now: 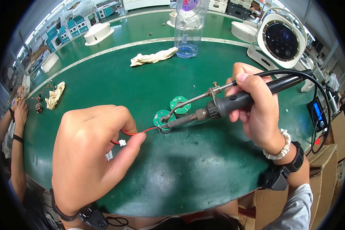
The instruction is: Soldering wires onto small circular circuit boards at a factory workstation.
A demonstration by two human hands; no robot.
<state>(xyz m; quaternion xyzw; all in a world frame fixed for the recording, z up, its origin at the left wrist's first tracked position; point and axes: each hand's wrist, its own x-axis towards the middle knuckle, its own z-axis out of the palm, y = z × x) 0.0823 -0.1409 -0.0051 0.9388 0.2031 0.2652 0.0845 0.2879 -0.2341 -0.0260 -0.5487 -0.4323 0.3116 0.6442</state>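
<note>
My right hand [255, 101] is closed round a black soldering iron [239, 102], with a thin metal solder-feed tube [197, 96] clamped along it. The iron's tip meets a small round green circuit board [161, 116] on the table. A second round green board [179, 104] lies right behind, partly hidden by the tube. My left hand [96, 147] pinches a thin red wire [150, 129] between thumb and fingers; the wire runs to the nearer board's edge. A small white connector [122, 143] hangs by the left fingers. Exactly where the wire ends is hard to see.
Behind the boards lie a crumpled cream cloth [153, 57] and a clear plastic bottle [188, 38]. A round white device with a dark display [281, 40] stands at far right, near a blue-lit station [317, 113]. Another person's hand [21, 105] is at far left, beside small wired parts [39, 105].
</note>
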